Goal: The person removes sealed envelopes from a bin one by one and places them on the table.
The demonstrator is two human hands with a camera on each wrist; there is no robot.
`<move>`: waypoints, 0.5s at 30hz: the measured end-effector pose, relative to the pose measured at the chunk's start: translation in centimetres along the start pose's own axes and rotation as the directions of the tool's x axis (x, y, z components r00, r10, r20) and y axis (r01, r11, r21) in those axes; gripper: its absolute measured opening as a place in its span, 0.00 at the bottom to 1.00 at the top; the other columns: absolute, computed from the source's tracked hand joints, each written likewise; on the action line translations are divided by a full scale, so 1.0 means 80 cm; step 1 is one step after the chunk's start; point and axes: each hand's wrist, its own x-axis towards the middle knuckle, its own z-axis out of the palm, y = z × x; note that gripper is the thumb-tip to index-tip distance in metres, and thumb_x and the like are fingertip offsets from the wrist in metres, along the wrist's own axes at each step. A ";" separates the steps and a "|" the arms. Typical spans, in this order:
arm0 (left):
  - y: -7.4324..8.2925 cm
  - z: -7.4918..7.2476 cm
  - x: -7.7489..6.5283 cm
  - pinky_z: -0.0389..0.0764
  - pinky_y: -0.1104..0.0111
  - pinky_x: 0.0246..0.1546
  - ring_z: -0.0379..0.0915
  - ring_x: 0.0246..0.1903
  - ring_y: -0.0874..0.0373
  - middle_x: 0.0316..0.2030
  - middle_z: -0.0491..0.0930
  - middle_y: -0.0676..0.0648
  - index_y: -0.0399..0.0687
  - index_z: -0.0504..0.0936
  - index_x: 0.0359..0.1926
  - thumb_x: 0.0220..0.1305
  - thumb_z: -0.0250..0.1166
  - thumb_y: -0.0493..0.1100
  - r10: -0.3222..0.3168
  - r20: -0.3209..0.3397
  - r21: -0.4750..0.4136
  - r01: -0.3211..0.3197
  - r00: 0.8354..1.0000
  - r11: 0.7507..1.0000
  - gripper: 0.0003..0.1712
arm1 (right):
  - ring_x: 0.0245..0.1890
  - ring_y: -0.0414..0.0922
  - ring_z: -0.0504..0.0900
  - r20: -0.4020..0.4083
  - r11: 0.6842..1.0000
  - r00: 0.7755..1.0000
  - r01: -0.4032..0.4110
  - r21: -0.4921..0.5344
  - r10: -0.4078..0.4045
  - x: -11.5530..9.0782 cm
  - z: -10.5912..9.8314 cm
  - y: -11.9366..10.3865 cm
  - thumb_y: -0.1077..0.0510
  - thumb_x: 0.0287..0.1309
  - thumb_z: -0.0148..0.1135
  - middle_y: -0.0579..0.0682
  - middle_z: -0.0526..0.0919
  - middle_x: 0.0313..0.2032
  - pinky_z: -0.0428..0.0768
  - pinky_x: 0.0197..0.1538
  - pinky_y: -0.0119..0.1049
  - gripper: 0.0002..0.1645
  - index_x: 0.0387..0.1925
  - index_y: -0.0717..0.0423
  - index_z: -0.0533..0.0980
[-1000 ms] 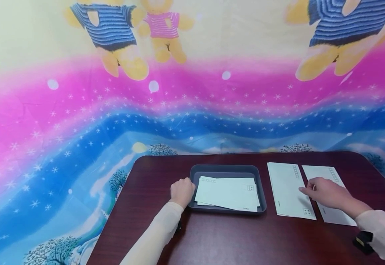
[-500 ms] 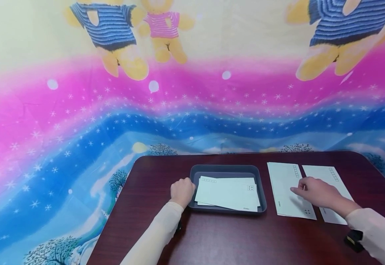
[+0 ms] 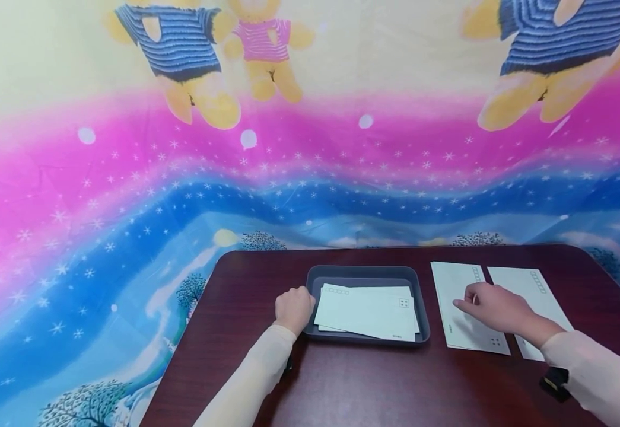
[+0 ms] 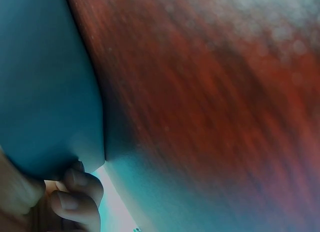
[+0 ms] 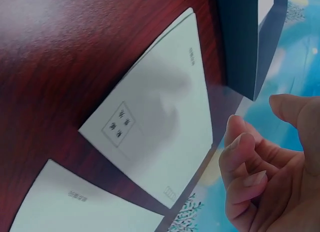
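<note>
My left hand holds the left rim of a dark grey tray; in the left wrist view its curled fingers sit at the tray's edge. Inside the tray lie white envelopes, overlapping at slightly different angles. Over a small stack of white envelopes right of the tray hovers my right hand, touching nothing. The right wrist view shows its fingers loosely bent, the thumb apart and no object between them. The stack's edges in that view show more than one envelope.
Another white envelope lies right of the stack, partly hidden by my right hand and forearm. All of this stands on a dark red-brown table. Behind it hangs a printed cloth with bears and snowflakes.
My right hand has moved left, from over the gap between the two groups of envelopes to above the stack nearer the tray. The left hand and tray have stayed put.
</note>
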 end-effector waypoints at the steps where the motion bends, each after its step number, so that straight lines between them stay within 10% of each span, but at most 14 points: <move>1: 0.000 0.000 0.000 0.65 0.66 0.13 0.61 0.10 0.59 0.08 0.64 0.52 0.52 0.69 0.12 0.67 0.63 0.46 -0.001 0.001 0.001 0.001 1.000 1.000 0.26 | 0.17 0.40 0.66 -0.002 1.000 1.000 0.001 -0.001 -0.001 0.001 0.000 -0.002 0.46 0.66 0.61 0.42 0.68 0.14 0.63 0.22 0.37 0.17 0.27 0.52 0.78; 15: 0.000 -0.001 -0.001 0.65 0.66 0.14 0.60 0.10 0.59 0.08 0.64 0.52 0.52 0.68 0.12 0.68 0.62 0.46 0.000 0.011 -0.002 0.000 1.000 1.000 0.26 | 0.18 0.41 0.67 -0.008 1.000 1.000 0.026 -0.004 -0.026 0.012 0.000 -0.024 0.46 0.67 0.61 0.43 0.69 0.15 0.64 0.23 0.38 0.16 0.30 0.53 0.79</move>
